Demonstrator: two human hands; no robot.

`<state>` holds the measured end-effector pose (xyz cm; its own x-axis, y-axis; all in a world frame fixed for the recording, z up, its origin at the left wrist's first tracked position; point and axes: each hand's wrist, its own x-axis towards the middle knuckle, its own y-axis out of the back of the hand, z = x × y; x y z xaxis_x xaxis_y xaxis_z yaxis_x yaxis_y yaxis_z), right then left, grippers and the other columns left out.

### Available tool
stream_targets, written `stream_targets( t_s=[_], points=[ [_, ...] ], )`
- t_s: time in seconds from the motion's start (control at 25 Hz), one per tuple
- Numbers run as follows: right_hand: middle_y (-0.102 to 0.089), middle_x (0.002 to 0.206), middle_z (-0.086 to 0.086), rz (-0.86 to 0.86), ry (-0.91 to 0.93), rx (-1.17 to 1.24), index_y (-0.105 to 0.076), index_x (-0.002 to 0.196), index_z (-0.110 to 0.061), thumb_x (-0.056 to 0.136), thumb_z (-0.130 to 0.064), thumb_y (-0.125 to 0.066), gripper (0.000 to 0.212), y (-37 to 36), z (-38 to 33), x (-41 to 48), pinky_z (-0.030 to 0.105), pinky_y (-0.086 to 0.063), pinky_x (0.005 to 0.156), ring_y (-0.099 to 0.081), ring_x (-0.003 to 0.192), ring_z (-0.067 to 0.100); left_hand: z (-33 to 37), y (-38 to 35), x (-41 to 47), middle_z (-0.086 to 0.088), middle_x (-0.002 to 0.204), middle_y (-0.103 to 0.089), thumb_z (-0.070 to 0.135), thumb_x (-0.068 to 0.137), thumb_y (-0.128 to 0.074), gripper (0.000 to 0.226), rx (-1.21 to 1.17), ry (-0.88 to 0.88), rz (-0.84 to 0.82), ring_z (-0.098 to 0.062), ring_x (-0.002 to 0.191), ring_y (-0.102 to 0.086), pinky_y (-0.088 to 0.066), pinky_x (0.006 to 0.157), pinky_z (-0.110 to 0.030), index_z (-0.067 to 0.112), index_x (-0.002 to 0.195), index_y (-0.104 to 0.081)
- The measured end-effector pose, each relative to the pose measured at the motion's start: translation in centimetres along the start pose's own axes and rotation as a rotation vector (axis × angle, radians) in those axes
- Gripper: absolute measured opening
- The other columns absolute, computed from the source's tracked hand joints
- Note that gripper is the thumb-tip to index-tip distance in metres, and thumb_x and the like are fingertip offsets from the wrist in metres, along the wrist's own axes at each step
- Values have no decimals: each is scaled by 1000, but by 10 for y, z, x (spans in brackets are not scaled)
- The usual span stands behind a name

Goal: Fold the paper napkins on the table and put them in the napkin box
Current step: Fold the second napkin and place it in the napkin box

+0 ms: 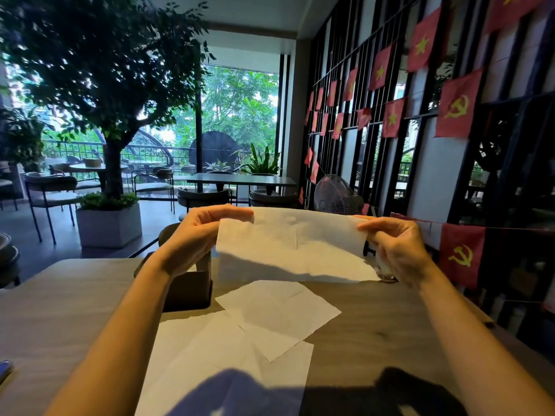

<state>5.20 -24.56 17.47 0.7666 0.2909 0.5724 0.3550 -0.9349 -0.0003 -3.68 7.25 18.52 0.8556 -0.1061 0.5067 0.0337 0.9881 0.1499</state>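
I hold a white paper napkin (292, 244) in the air above the table, folded over along its top edge. My left hand (199, 235) pinches its upper left corner and my right hand (393, 247) pinches its upper right corner. Below it, several unfolded white napkins lie flat on the wooden table (60, 310): one square napkin (279, 313) in the middle and others (210, 352) overlapping nearer to me. The dark napkin box (189, 288) stands on the table behind my left forearm, partly hidden by it.
A clear glass (386, 273) stands at the table's far right, mostly behind the held napkin and my right hand. A dark object (4, 370) pokes in at the table's left edge. Red flags hang along the right; chairs, tables and a planter stand beyond.
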Motion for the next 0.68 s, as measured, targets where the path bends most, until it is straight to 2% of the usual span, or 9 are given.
stream_targets(
  t_s=[0.12, 0.2, 0.24, 0.28, 0.36, 0.44, 0.52, 0.6, 0.68],
  points=[
    [-75, 101, 7, -25, -122, 239, -76, 71, -7, 91, 3, -38, 43, 4, 0, -1, 21, -57, 76, -67, 101, 22, 1, 5, -1, -10, 121, -66, 49, 58, -62, 63, -164, -14, -116, -25, 113, -60, -50, 88, -35, 12, 108, -70],
    [-75, 104, 7, -40, -123, 243, -73, 79, -7, 86, -17, -53, 23, 2, -3, 1, 26, -56, 82, -68, 102, 21, 4, 4, 0, -12, 119, -66, 58, 63, -62, 64, -204, 23, -71, -28, 109, -61, -49, 87, -40, 10, 104, -71],
    [-74, 103, 6, -21, -120, 188, -72, 81, -9, 80, -29, -65, 21, 0, -4, 3, 29, -55, 84, -68, 100, 22, 3, 4, 2, -7, 112, -70, 63, 62, -65, 60, -150, 20, -10, -23, 103, -64, -50, 84, -37, 15, 98, -74],
    [-72, 104, 6, 7, -114, 85, -69, 83, -12, 71, -37, -75, 28, -3, -6, 6, 31, -53, 85, -66, 98, 22, 2, 3, 5, 0, 104, -73, 65, 57, -71, 57, -62, -5, 48, -17, 98, -66, -51, 81, -33, 20, 92, -76],
    [-67, 109, 4, 55, -60, -201, -65, 91, -16, 65, -40, -80, 39, -14, -14, 12, 32, -49, 85, -62, 100, 20, 1, 1, 9, 5, 97, -74, 60, 49, -80, 51, 77, -44, 69, -15, 95, -66, -54, 79, -30, 26, 87, -76],
    [-64, 117, -1, -79, -19, -415, -64, 105, -23, 71, -43, -74, 41, -35, -24, 17, 32, -48, 89, -59, 107, 15, 2, -1, 14, 5, 95, -74, 55, 50, -82, 46, 116, -36, -4, -15, 94, -65, -56, 80, -31, 27, 85, -76],
    [-64, 120, -7, -348, -110, -510, -62, 116, -26, 70, -45, -73, 51, -54, -28, 19, 30, -50, 90, -59, 108, 7, 6, -2, 19, 7, 91, -74, 51, 51, -83, 41, 118, -19, -107, -9, 90, -66, -55, 76, -25, 26, 83, -76],
    [-70, 114, 3, -551, -202, -520, -67, 114, -19, 75, -33, -76, 43, -66, -19, 18, 35, -55, 87, -64, 99, 11, 8, -7, 25, 8, 90, -74, 42, 54, -83, 33, 138, 31, -187, -7, 87, -67, -54, 72, -22, 26, 82, -76],
    [-72, 107, 21, -610, -210, -505, -72, 104, -6, 78, -27, -75, 33, -69, -6, 14, 46, -53, 88, -64, 90, 19, 8, -9, 28, 7, 92, -74, 33, 59, -82, 26, 162, 100, -198, -8, 87, -68, -55, 70, -22, 26, 84, -76]
  ],
)
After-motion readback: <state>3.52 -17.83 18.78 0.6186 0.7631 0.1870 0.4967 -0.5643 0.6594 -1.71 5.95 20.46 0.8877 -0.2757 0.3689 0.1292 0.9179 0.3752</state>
